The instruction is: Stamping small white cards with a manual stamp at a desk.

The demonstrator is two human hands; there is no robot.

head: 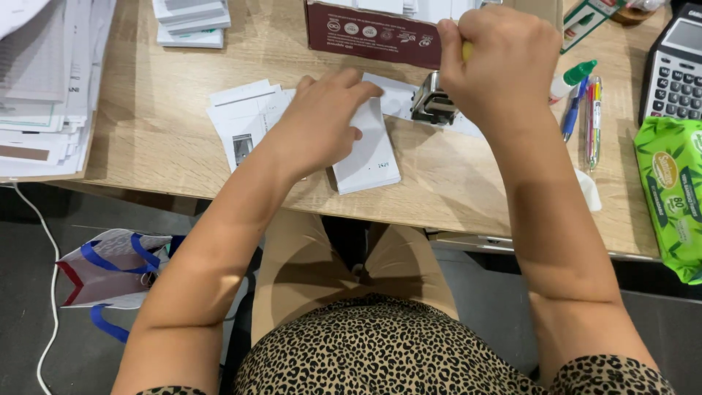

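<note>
My left hand (322, 121) lies flat on a small stack of white paper slips (369, 157) on the wooden desk (168, 139), fingers pressing the top slip. My right hand (501, 62) is closed around the top of a metal stamp (433, 102), which stands on the papers just right of my left fingertips. A bit of yellow handle shows between my right fingers. More white slips (241, 117) lie spread under and left of my left hand.
A dark red cardboard box (369, 33) sits behind the stamp. Pens (592, 117) and a glue bottle (572, 77) lie to the right, then a calculator (676, 69) and a green wipes pack (669, 194). Paper piles (44, 80) fill the left. A bag (110, 267) is on the floor.
</note>
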